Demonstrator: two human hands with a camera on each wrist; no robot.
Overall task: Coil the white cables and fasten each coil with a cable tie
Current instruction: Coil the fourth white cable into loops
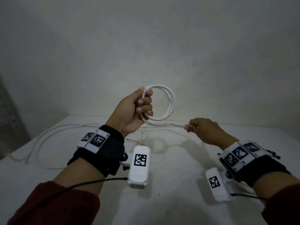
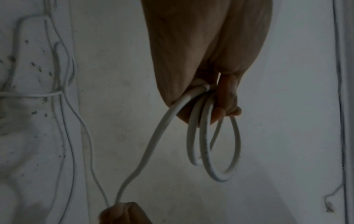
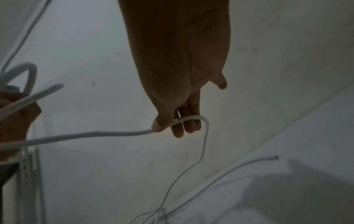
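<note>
where both hands (image 1: pixel 134 109) (image 1: pixel 203 129) grip it, white cable (image 1: pixel 168 101), round stacked loops, one taut tail

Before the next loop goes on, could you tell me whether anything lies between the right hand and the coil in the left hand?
Nothing visible does. The cable runs free through the air from the right hand to the coil gripped by the left hand.

Bare workroom, plain wall (image 1: pixel 146 38), stained white table (image 1: pixel 178 184), metal rack (image 3: pixel 28 174)
</note>
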